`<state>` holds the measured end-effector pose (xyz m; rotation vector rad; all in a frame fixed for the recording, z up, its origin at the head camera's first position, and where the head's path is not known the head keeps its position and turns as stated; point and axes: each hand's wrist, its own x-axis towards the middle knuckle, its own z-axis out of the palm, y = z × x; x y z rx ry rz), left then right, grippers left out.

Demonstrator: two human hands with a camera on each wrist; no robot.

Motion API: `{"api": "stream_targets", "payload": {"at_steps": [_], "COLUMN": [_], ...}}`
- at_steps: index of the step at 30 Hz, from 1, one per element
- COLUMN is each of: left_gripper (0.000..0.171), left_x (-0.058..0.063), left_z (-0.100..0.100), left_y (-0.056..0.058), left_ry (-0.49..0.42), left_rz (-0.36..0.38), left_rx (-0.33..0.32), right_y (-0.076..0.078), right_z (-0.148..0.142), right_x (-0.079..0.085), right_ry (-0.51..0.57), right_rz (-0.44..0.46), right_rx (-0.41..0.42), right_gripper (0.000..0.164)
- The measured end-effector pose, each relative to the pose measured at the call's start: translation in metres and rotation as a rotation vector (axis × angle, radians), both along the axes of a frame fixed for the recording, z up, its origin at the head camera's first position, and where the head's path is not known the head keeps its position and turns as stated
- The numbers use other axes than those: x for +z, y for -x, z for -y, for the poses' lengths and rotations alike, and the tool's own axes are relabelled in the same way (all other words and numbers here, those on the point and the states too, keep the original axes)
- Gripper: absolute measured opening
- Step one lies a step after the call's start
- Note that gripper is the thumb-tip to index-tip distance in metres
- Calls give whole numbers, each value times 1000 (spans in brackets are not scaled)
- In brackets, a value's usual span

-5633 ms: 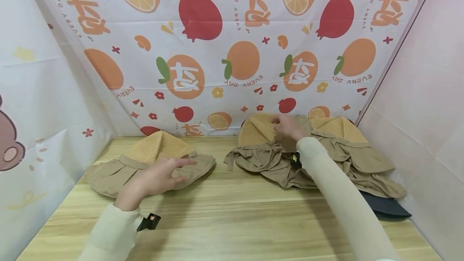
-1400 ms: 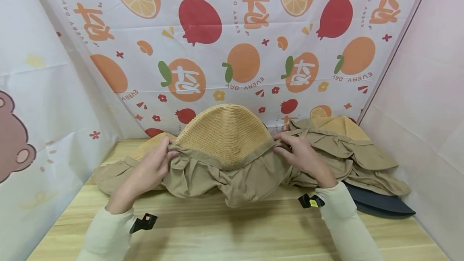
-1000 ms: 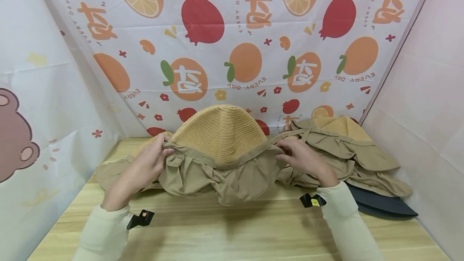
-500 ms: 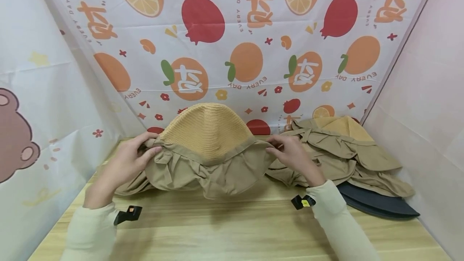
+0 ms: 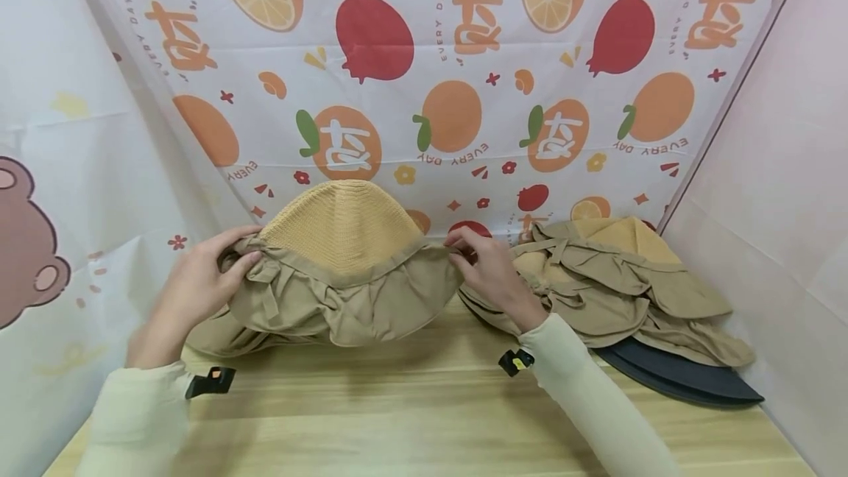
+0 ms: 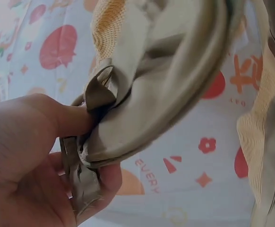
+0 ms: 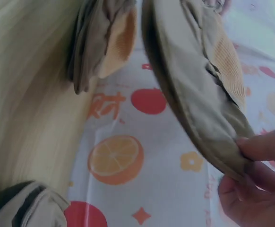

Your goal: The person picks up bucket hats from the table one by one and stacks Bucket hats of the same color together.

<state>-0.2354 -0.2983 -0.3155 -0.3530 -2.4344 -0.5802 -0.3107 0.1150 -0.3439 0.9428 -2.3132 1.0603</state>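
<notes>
A sun hat with a yellow knitted crown and a ruffled khaki brim hangs between both hands, raised over the left part of the table. My left hand pinches the left end of its brim, thumb in front, beside a small fabric bow. At the opposite end, my right hand pinches the brim's edge between thumb and fingers, as the right wrist view also shows. Behind and below the held hat, another khaki hat lies on the table, mostly covered from sight.
Several similar hats lie in an overlapping pile at the right. A dark navy brim sticks out beneath them. Printed cloth stands behind the wooden table, with pale cloth walls on both sides.
From the pile at the right, the hat was picked up and is now held by both hands. Over the last second both hands carried it leftward, above the left hat.
</notes>
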Motion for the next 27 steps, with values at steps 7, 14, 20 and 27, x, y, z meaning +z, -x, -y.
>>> {"api": "stream_targets", "payload": {"at_steps": [7,14,20,27], "left_gripper": [36,30,26,24], "left_x": [4,4,-5,-18], "left_z": [29,59,80,101], "left_y": [14,32,38,45], "left_ry": [29,100,151,176], "left_rz": [46,124,155,190], "left_rx": [36,46,47,43], "right_y": [20,36,45,52], "right_z": [29,58,77,100], "right_x": [2,1,-6,-17], "right_ry": [38,-100,-215,-301], "right_rz": [-57,66,268,315], "right_rx": [48,68,83,113], "right_gripper": [9,17,23,25]}}
